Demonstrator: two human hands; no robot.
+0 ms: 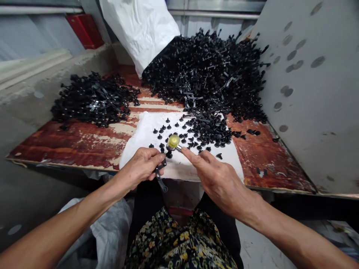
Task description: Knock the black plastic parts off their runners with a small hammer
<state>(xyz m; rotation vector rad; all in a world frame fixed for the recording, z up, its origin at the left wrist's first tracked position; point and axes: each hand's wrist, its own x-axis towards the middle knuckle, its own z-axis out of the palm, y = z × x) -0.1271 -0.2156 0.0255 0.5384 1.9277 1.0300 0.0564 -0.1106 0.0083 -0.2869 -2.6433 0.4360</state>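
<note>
1. The left hand [141, 167] is closing around a short black plastic runner [160, 175], which is hanging below the fingers with moulded pieces still attached. The fingers are curled and the grip looks firm.
2. The right hand [217, 181] is staying partly open, with its index finger [193, 156] stretching toward a small tool with a round yellow cap [174, 141]. The fingertip is reaching the tool's thin metal stem, while the other fingers are curling loosely. It does not appear to be gripping anything.
3. The tool is standing just above the left fingers, between both hands. I cannot tell which hand is supporting it.
4. Loose black plastic fasteners [196, 132] are lying on a white cloth [140, 136] directly beyond the hands, scattered near the front and crowding toward the far right.
5. Two heaps of black plastic runners [207, 78] are resting on a board with worn red paint [70, 147], one left of the cloth and a larger one behind it.
6. A white woven sack [137, 26] is leaning behind the larger heap, and a grey panel with round marks [308, 93] is standing along the right side.
7. A floral garment [179, 239] is covering the person's lap below the hands.
</note>
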